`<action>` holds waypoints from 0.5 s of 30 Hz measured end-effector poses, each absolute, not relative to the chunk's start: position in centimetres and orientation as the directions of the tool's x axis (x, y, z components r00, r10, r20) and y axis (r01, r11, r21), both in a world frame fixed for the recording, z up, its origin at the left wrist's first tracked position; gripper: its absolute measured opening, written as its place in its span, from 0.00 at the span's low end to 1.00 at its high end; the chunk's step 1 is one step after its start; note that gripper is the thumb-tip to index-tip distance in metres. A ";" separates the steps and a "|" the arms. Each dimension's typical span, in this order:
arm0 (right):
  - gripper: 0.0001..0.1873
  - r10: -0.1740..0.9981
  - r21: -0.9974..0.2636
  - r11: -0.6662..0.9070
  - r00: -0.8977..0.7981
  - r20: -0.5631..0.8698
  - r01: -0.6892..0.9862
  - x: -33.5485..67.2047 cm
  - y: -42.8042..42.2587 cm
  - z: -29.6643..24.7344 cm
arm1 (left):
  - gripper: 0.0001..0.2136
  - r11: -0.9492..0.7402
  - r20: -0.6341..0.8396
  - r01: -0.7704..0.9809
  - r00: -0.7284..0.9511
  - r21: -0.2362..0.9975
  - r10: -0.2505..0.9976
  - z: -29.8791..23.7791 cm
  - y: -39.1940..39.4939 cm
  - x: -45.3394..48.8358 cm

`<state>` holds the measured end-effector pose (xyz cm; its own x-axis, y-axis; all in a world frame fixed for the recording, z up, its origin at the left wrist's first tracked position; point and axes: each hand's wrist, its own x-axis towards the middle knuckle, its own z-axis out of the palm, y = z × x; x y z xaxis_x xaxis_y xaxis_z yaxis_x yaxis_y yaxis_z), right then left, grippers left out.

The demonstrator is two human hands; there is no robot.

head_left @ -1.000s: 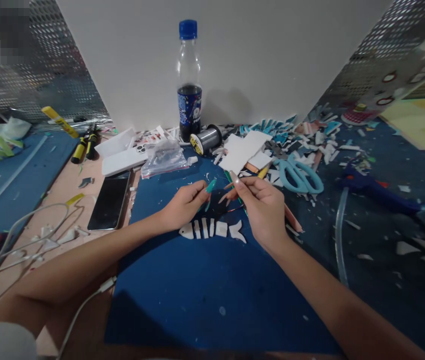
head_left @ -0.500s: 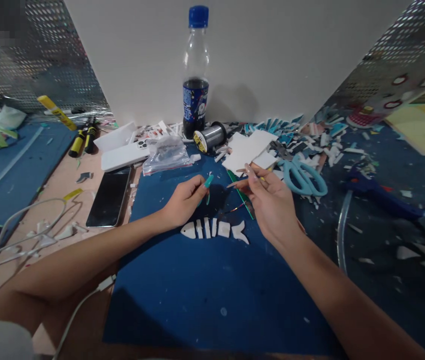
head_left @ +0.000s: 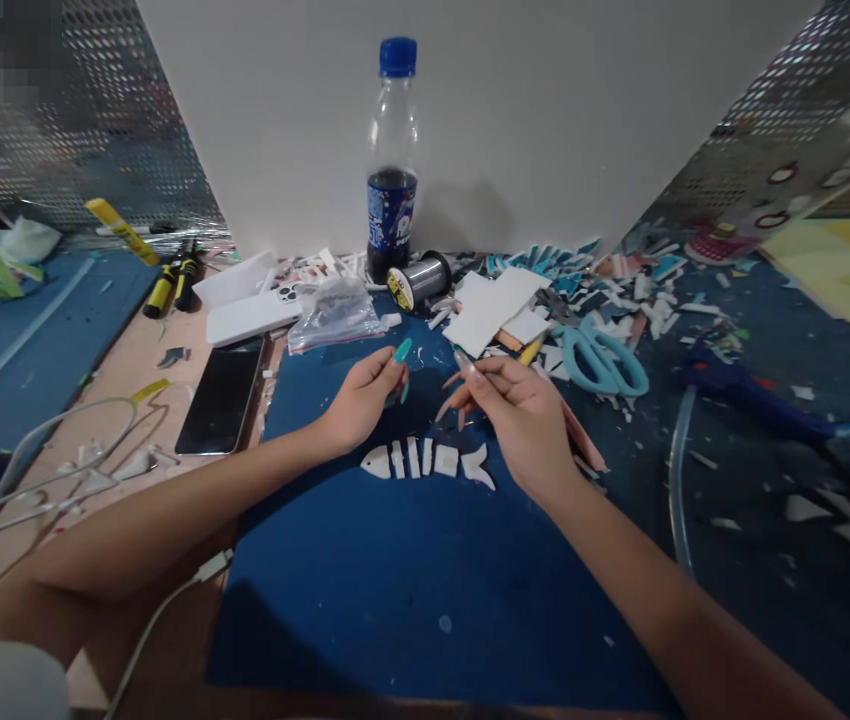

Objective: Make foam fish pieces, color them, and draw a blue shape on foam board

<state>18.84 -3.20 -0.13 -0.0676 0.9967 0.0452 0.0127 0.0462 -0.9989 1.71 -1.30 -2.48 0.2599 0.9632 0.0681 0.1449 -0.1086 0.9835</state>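
My left hand (head_left: pixel 357 405), with long teal nails, hovers over the blue cutting mat (head_left: pixel 410 590) with its fingers pinched together. My right hand (head_left: pixel 519 420) faces it a few centimetres to the right, thumb and fingers also pinched. Whatever either hand holds is too thin to make out. Just below both hands, a white foam fish (head_left: pixel 429 460) cut into several segments lies in a row on the mat, touched by neither hand.
Behind the hands are a cola bottle (head_left: pixel 393 170), a wire spool (head_left: pixel 421 280), white foam sheets (head_left: pixel 492 305), light-blue scissors (head_left: pixel 601 360) and many scraps. A phone (head_left: pixel 222 395), a plastic bag (head_left: pixel 331 315) and white cables (head_left: pixel 57 450) lie left. A blue glue gun (head_left: pixel 747 395) lies right.
Both hands have stayed above the fish, and the right hand has drawn in closer to the left again. The view has shifted slightly.
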 end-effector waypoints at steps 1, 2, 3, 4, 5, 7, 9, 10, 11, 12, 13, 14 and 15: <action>0.10 0.995 -0.998 0.050 -0.089 0.047 0.032 18.7 -3.3 -0.1 | 0.14 -0.089 0.054 0.122 0.268 0.989 0.962 -2.5 -1.4 1.8; 0.10 0.993 -0.997 0.055 -0.104 0.050 0.047 18.7 -3.5 -0.1 | 0.14 -0.072 0.041 0.102 0.277 0.992 0.960 -2.4 -1.5 1.9; 0.10 0.992 -0.997 0.057 -0.113 0.050 0.057 18.6 -3.6 -0.1 | 0.15 -0.057 0.030 0.086 0.287 0.995 0.958 -2.4 -1.6 1.9; 0.10 0.992 -0.996 0.063 -0.116 0.055 0.067 18.5 -3.7 -0.2 | 0.15 -0.046 0.023 0.072 0.297 0.996 0.955 -2.4 -1.7 1.9; 0.10 0.991 -0.994 0.075 -0.115 0.065 0.085 18.5 -3.8 -0.3 | 0.15 -0.037 0.017 0.059 0.305 0.998 0.952 -2.4 -1.7 1.9; 0.10 0.988 -0.980 0.121 -0.113 0.104 0.157 18.4 -4.0 -0.4 | 0.16 -0.027 0.014 0.036 0.317 0.999 0.948 -2.5 -1.8 1.8; 0.10 0.979 -0.946 0.192 -0.119 0.166 0.260 18.3 -4.3 -0.5 | 0.16 -0.023 0.017 0.016 0.324 1.000 0.946 -2.6 -1.8 1.8; 0.10 0.972 -0.923 0.229 -0.126 0.200 0.308 18.2 -4.5 -0.5 | 0.16 -0.021 0.017 0.009 0.326 1.000 0.945 -2.7 -1.8 1.8; 0.09 0.965 -0.902 0.261 -0.132 0.229 0.344 18.2 -4.6 -0.5 | 0.16 -0.021 0.019 0.004 0.331 1.000 0.944 -2.8 -1.8 1.8; 0.09 0.957 -0.883 0.289 -0.134 0.257 0.370 18.1 -4.8 -0.5 | 0.16 -0.021 0.020 -0.001 0.336 1.000 0.942 -2.9 -1.8 1.9; 0.08 0.950 -0.867 0.311 -0.135 0.280 0.388 18.0 -4.9 -0.5 | 0.16 -0.021 0.022 -0.007 0.342 1.000 0.939 -2.9 -1.8 1.9; 0.08 0.946 -0.856 0.325 -0.131 0.297 0.402 17.9 -5.0 -0.5 | 0.16 -0.019 0.025 -0.019 0.348 1.000 0.937 -3.0 -1.8 1.9; 0.08 0.943 -0.848 0.332 -0.125 0.308 0.412 17.9 -5.1 -0.5 | 0.16 -0.019 0.028 -0.031 0.350 0.999 0.936 -2.9 -1.8 1.9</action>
